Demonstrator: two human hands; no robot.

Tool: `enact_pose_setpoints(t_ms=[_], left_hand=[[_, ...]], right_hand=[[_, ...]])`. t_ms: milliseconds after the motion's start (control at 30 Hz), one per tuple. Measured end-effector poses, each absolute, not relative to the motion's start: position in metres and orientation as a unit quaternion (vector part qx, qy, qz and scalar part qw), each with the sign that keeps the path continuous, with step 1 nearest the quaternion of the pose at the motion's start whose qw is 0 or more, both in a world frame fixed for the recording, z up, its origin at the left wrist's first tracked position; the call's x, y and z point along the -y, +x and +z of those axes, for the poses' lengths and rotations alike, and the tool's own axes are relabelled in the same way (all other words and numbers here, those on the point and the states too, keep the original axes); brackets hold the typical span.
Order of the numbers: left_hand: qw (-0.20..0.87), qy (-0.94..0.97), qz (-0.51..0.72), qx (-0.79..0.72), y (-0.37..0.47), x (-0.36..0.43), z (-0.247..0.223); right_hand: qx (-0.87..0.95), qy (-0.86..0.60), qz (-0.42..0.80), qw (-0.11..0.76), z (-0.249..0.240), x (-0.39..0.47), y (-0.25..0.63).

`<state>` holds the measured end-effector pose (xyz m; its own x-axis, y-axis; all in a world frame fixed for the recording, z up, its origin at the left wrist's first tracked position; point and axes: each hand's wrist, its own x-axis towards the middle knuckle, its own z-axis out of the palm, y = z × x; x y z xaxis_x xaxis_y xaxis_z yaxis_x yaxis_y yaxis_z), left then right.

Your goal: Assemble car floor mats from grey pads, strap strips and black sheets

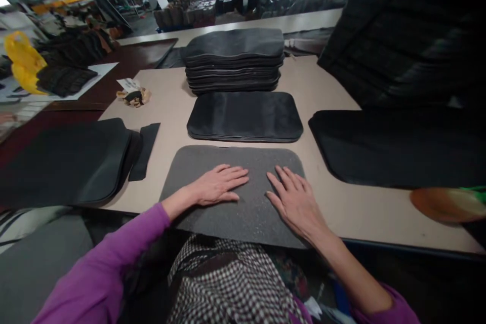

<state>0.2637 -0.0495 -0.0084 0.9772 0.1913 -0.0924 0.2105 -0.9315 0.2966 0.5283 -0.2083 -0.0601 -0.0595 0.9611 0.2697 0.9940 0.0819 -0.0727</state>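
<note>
A grey rounded panel (228,223) lies flat at the table's front edge, its surface dotted with small pale specks. My left hand (216,186) rests flat on its left half with the fingers pointing right. On the right half lies my right hand (294,200), fingers stretched out and slightly spread. Neither hand holds anything. Just beyond the grey panel is a low pile of smooth black rounded panels (245,115). Behind that stands a taller stack of black panels (233,58).
Black sheets (76,162) lie at the left beside a narrow black strip (149,152). More black sheets (402,147) lie at the right, below a large dark pile (402,35). A bundle of tan pieces (133,95) sits back left; a brown round object (444,205) is front right.
</note>
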Motion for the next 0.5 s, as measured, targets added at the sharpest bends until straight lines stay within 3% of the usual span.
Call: enact_pose_setpoints(t_ms=[133, 300, 500], left_hand=[[0.068, 0.979, -0.016, -0.192, 0.251, 0.010, -0.019], [-0.052, 0.933, 0.092, -0.344, 0.241, -0.009, -0.022], [0.000, 0.908, 0.136, -0.396, 0.247, -0.021, -0.023]], right_hand=[[0.726, -0.673, -0.054, 0.132, -0.058, 0.209, 0.528], [0.721, -0.674, -0.045, 0.153, -0.056, 0.209, 0.526], [0.720, -0.675, -0.041, 0.154, -0.056, 0.208, 0.526]])
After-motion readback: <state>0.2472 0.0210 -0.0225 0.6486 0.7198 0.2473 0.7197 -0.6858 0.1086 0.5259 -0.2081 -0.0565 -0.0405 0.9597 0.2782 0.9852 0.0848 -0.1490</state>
